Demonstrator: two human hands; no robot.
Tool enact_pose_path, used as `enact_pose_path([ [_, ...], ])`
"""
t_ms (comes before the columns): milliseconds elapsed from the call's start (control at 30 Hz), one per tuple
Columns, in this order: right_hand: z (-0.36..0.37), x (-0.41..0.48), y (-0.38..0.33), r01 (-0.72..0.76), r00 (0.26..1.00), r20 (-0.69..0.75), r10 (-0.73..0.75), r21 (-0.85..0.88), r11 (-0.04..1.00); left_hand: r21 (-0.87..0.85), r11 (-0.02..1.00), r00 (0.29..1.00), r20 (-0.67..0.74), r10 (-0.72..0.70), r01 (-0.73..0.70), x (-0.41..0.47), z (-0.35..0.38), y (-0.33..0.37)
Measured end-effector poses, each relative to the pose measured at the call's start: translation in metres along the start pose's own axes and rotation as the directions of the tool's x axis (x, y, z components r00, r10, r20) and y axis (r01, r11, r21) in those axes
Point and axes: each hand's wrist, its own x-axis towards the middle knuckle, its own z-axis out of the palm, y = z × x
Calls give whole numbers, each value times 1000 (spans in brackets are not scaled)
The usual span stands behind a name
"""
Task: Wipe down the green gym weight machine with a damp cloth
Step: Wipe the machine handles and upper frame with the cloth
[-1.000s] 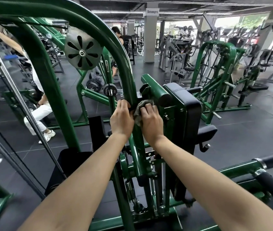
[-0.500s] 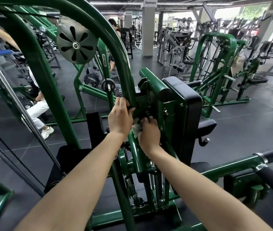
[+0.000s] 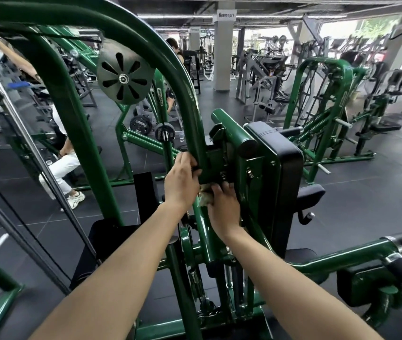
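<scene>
Lower now, right hand (image 3: 223, 207) seemingly presses cloth (image 3: 204, 198) against frame (image 3: 201, 217).

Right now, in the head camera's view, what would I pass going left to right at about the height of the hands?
Person in white trousers → curved green frame tube → left hand → cloth → right hand → black back pad → neighbouring green machine.

Reads "Demonpro" or close to it, in dark letters on a white sign (image 3: 227, 14) atop the grey pillar (image 3: 223, 57). Shows a smaller sign (image 3: 195, 29) further back, too blurred to read. Bears white lettering on a black weight plate (image 3: 140, 124), illegible here.
</scene>
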Motion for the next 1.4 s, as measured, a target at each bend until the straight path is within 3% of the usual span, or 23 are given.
enact_pose_path([
  [100, -15, 12, -13, 88, 992, -109, -70, 169, 982, -98, 995, 999, -5, -32, 31, 0, -9, 0],
  [233, -55, 55, -70, 226, 922, -378, -82, 354, 907, -252, 968, 974, -219, -58, 1, 8, -33, 17],
  [333, -80, 94, -105, 296, 867, -491, -78, 383, 875, -235, 970, 960, -279, -4, -64, 28, -58, 31],
  [433, -91, 128, -128, 362, 813, -560, -157, 276, 890, -194, 975, 948, -316, 40, -105, 49, -89, 41],
  [533, -103, 155, -152, 417, 790, -572, -222, 235, 878, -130, 979, 907, -412, 91, -157, 67, -124, 44],
  [767, -147, 191, -202, 629, 672, -487, -558, -23, 777, -71, 985, 848, -521, 98, -157, 93, -159, 37],
  [867, -135, 191, -170, 574, 667, -534, -520, -76, 815, -3, 985, 839, -526, 144, -171, 96, -177, 36],
  [967, -114, 180, -154, 548, 682, -571, -456, -13, 836, 166, 973, 829, -512, 224, -160, 103, -199, 34],
  [1067, -105, 181, -166, 612, 649, -614, -450, 70, 788, 324, 944, 862, -462, 210, -56, 108, -219, 19],
  [1167, -110, 201, -188, 677, 593, -622, -511, 43, 735, 377, 926, 862, -468, 193, -3, 105, -244, 9],
  [1300, -118, 227, -237, 763, 497, -578, -647, -64, 643, 494, 857, 893, -440, 99, 148, 106, -280, -19],
  [1400, -116, 239, -282, 810, 403, -467, -787, -219, 544, 509, 835, 906, -422, 31, 208, 102, -302, -36],
])
